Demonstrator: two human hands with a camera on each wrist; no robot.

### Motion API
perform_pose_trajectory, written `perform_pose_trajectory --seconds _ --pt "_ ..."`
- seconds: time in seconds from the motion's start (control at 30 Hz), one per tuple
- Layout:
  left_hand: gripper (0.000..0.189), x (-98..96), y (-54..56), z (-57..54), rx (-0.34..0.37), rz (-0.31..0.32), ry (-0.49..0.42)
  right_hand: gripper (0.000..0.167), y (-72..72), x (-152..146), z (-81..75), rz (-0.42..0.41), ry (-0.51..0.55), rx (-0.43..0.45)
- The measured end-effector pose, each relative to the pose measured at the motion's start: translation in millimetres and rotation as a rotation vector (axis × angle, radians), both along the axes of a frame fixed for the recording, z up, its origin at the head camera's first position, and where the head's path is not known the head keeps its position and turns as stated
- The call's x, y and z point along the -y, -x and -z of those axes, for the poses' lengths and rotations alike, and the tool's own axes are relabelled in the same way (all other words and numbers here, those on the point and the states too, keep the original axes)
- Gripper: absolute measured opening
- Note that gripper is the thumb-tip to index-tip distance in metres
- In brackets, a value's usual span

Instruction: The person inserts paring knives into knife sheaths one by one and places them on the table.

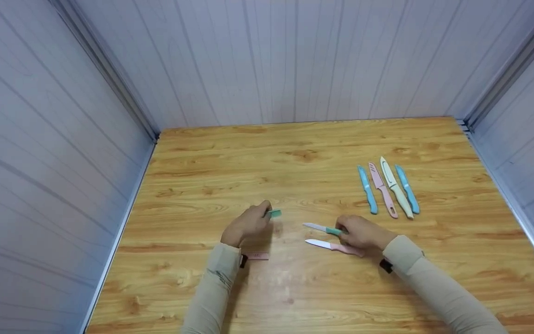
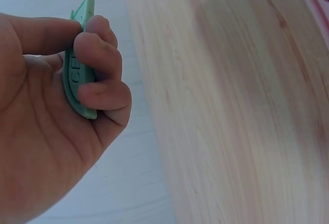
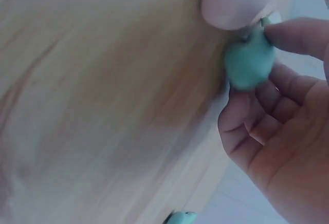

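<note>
My left hand [image 1: 250, 222] holds a green blade sheath [image 2: 77, 75] between thumb and curled fingers, its open end poking out past the fingertips. With the right hand [image 1: 361, 232] I pinch the green handle of a paring knife [image 1: 333, 230]; its white blade points left toward the sheath. The handle's rounded end [image 3: 249, 64] appears blurred in the right wrist view. Just on the near side of it lies a pink-handled knife [image 1: 336, 247], its bare white blade also pointing left. A pink sheath [image 1: 258, 256] lies by my left wrist, partly hidden by it.
At the right back of the wooden table [image 1: 295, 162] lie several sheathed knives side by side: a blue one [image 1: 367, 190], a pink one [image 1: 384, 191], a cream one [image 1: 397, 188] and another blue one [image 1: 407, 189]. Pale panel walls [image 1: 267, 60] enclose the back and sides.
</note>
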State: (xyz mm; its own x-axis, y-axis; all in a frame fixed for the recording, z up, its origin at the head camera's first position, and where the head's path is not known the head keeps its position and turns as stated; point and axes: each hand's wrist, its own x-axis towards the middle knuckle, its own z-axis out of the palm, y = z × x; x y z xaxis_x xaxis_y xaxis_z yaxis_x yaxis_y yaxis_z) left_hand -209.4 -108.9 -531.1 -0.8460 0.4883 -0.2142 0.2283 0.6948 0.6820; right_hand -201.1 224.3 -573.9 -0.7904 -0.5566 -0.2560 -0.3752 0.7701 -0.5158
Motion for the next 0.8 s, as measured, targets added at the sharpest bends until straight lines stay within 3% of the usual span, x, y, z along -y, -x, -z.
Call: perform_pose_trajectory --seconds 0.27,0.67,0.8 --pt "0.014 -7.0 3.9 -2.8 0.041 0.013 -0.077 0.006 9.4 -2.3 -4.4 0.071 0.116 -0.061" --pt "0.016 -19.1 5.1 -6.9 0.009 0.007 -0.106 0.014 16.2 3.2 -26.5 0.141 0.145 -0.119" --pt "0.016 -23.2 4.9 -6.3 0.024 0.013 -0.11 0.028 15.9 6.0 -33.3 0.139 0.172 -0.141"
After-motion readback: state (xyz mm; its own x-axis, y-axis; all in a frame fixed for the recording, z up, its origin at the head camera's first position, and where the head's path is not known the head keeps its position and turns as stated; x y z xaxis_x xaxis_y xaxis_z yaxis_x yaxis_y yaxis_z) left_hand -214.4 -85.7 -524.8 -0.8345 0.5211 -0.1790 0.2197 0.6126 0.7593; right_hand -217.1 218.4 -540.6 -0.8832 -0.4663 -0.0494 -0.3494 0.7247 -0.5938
